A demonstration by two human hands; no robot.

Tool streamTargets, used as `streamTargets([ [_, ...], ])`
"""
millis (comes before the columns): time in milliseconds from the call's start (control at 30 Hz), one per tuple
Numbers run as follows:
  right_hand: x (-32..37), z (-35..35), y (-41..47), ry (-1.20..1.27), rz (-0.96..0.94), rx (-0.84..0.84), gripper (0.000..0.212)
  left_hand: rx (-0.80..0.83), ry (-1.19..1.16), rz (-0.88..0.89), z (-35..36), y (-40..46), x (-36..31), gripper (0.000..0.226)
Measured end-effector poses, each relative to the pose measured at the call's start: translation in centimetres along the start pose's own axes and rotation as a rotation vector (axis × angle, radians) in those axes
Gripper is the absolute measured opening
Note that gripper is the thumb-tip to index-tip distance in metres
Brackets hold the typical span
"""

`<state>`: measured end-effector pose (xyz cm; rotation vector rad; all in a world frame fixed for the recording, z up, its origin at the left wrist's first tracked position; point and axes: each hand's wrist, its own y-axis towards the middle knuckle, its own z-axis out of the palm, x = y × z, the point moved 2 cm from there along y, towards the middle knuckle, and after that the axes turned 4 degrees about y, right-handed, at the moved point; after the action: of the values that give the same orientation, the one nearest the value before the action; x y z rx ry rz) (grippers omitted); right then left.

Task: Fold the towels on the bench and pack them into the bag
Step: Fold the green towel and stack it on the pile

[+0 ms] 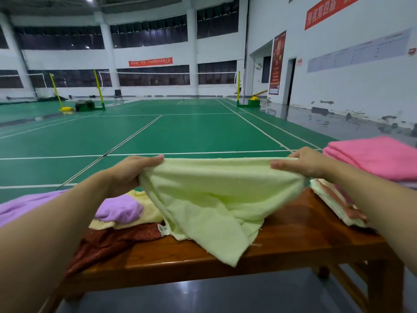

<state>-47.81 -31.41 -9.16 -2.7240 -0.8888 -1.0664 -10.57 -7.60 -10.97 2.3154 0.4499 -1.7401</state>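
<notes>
1. Green badminton courts (180, 132) fill the upper frame; a wooden counter (293, 231) crosses the bottom.
2. My left hand (133, 169) and right hand (302, 162) each pinch the top edge of a pale green towel (214, 199), stretched between them at centre, its lower part draping onto the counter.
3. Unfolded purple, yellow and dark red towels (126, 213) lie lower left.
4. Folded pink towels (379, 159) sit at right.

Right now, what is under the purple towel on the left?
Under the purple towel lies a pale yellow towel, and below that a dark red cloth on the bench. The left arm hides the rest.
</notes>
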Motion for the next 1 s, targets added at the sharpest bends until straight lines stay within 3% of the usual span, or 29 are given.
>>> streamTargets([
  [100, 0.4, -0.5, 0.2, 0.069, 0.006, -0.02, 0.101, 0.013, 0.109, -0.031, -1.9, -0.6, 0.1, 0.078],
  [233, 0.9, -1.1, 0.7, 0.219, 0.023, 0.054, 0.085, 0.1, 0.14, -0.203, -3.8, -1.5, 0.4, 0.03],
  [267, 1.0, -1.2, 0.8, 0.245, 0.018, 0.072, 0.074, 0.131, 0.143, -0.242, -3.9, -1.8, 0.4, 0.028],
  [367, 1.8, -1.8, 0.7, 0.296, 0.006, 0.057, 0.05, 0.196, 0.134, -0.303, -4.3, -2.3, 0.6, 0.05],
  [533, 3.1, -3.5, 2.3, 0.458, 0.015, -0.294, 0.041, 0.078, -0.029, -0.215, -4.0, -1.8, -2.4, 0.086],
  [600, 3.9, -4.5, 2.6, 0.397, 0.02, -0.434, 0.044, -0.044, -0.053, -0.109, -3.6, -1.3, -4.9, 0.065],
  [667, 5.0, -5.1, 2.2, 0.26, 0.004, -0.525, 0.047, -0.272, 0.044, 0.03, -3.6, -0.6, -7.1, 0.04],
  [833, 6.5, -5.3, 0.3, 0.107, -0.064, -0.66, 0.05, -0.742, 0.726, 0.195, -3.9, 0.0, -10.6, 0.059],
  [1000, 6.4, -4.9, -1.9, 0.031, -0.164, -0.839, 0.052, -1.062, 0.852, 0.285, -2.9, -1.5, -11.8, 0.062],
])
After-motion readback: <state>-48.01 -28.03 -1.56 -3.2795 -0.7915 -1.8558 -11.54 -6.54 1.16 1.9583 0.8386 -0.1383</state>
